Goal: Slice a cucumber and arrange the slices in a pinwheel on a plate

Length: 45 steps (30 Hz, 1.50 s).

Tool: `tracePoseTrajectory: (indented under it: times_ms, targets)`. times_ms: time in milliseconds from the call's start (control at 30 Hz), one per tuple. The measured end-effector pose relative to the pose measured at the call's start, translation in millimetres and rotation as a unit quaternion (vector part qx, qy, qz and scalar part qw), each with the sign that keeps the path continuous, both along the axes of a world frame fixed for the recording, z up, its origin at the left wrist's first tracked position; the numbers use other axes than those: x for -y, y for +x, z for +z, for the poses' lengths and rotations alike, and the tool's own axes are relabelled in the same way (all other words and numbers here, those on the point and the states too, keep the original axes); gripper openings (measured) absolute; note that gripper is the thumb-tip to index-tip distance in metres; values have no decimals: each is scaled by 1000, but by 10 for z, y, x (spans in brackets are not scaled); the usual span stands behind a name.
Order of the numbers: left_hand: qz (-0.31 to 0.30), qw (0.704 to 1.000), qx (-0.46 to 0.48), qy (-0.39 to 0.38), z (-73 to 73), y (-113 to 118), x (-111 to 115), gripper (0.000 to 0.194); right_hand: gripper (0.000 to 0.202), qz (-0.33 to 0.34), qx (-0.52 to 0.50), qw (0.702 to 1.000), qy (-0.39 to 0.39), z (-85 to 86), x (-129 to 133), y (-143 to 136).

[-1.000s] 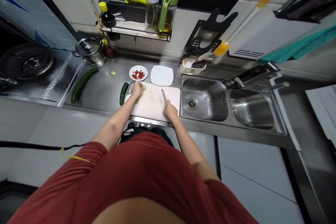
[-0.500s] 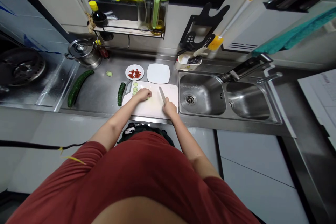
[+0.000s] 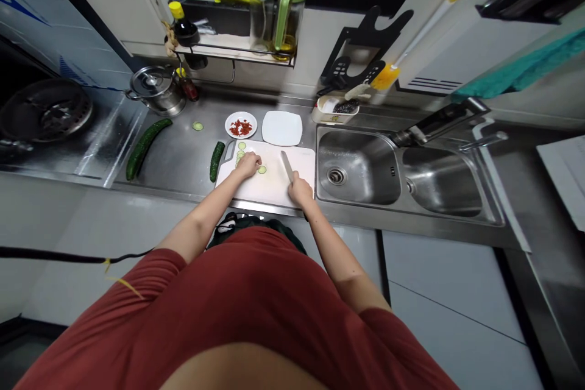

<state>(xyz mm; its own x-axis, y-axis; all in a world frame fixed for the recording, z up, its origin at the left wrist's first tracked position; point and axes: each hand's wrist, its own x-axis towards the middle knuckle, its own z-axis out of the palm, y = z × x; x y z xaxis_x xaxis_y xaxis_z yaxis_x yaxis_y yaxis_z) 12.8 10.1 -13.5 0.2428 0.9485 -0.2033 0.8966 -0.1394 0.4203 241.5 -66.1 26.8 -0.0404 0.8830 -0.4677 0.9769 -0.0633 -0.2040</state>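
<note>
On the white cutting board (image 3: 269,189), my left hand (image 3: 249,164) rests with its fingers curled in. Whatever it may hold is hidden beneath the fingers. A cucumber slice (image 3: 262,169) lies flat just right of the fingertips, and several more cucumber slices (image 3: 241,146) line the board's left side, partly covered by the hand. My right hand (image 3: 300,189) grips a knife (image 3: 286,164) by its handle, the blade pointing away from me over the board's right half. A piece of cucumber (image 3: 217,161) with dark green skin lies beside the board's left edge.
Behind the board stand a plate of chopped red pieces (image 3: 241,127) and a white square plate (image 3: 282,128). A whole cucumber (image 3: 145,149), a cucumber end (image 3: 197,125) and a lidded pot (image 3: 158,91) are at left. The double sink (image 3: 356,161) adjoins the board's right side.
My left hand has shifted left over the board, uncovering the cucumber slice by its fingertips. The knife stays in my right hand, nearly in place. The whole view has shifted slightly.
</note>
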Motion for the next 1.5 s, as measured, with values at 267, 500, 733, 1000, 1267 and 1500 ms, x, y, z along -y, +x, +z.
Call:
tracePoseTrajectory:
  times_ms: [267,500,733,1000,1267,1500]
  targets:
    - [31,1000,5,0,-64,29,-17,18,36,54,-2,998,10,73,184,-20]
    - [65,998,13,-2,-72,55,-30,22,34,126,0,992,4,123,382,-101]
    - [84,996,13,-8,-68,88,-51,20,34,155,12,988,6,123,381,-108]
    - [100,995,2,-22,-28,107,-31,19,35,167,19,986,7,79,393,-88]
    - [100,995,12,-22,-10,104,-14,19,37,170,31,985,-9,84,397,-112]
    - [109,994,17,-29,-82,80,-58,19,38,183,30,983,-19,34,370,-87]
